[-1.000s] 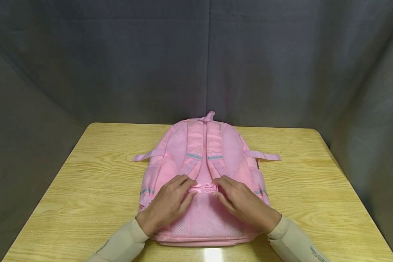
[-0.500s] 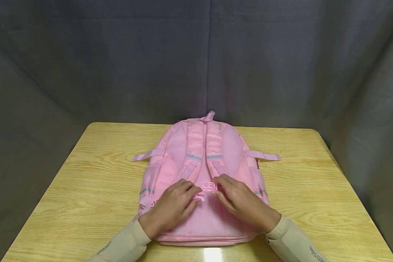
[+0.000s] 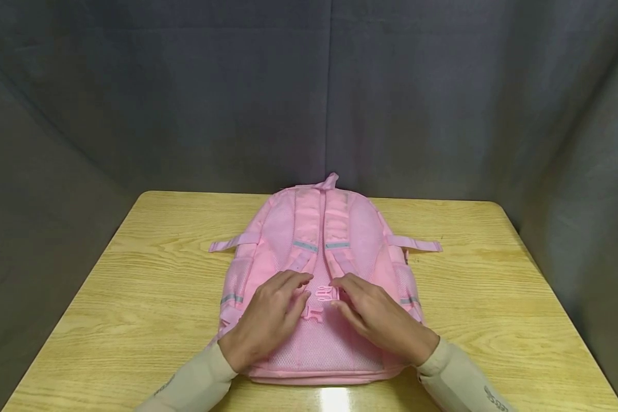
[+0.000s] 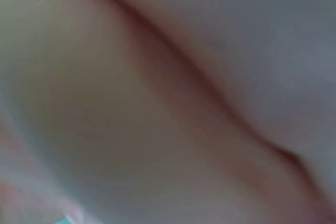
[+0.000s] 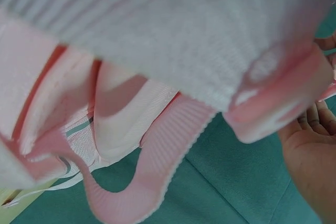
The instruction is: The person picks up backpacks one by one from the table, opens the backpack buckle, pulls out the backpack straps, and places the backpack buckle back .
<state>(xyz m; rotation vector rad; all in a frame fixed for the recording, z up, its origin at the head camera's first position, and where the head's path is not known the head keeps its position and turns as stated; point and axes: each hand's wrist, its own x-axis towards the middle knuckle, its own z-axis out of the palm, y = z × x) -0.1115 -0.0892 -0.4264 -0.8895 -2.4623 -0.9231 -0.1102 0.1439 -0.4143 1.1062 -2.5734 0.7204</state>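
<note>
A pink backpack [image 3: 324, 355] lies on the table, shoulder straps facing up. Above its lower panel my right hand [image 3: 383, 317] pinches the pronged half of a pink side-release buckle [image 3: 323, 293] between thumb and fingers. My left hand [image 3: 268, 315] is just to the left, thumb and fingertips apart with nothing between them. The socket half of the buckle [image 3: 313, 313] lies on the mesh below the pronged half, separate from it. In the right wrist view, pink webbing [image 5: 168, 156] hangs close to the camera. Blurred fabric fills the left wrist view.
The wooden table [image 3: 134, 297] extends to both sides of the backpack. Two side straps stick out, a left strap [image 3: 232, 244] and a right strap [image 3: 414, 245]. Dark curtains [image 3: 329, 103] stand behind and beside the table.
The left hand has let go of the socket half, which dropped onto the mesh, and has lifted slightly away. The two buckle halves have moved apart. The right hand has hardly moved.
</note>
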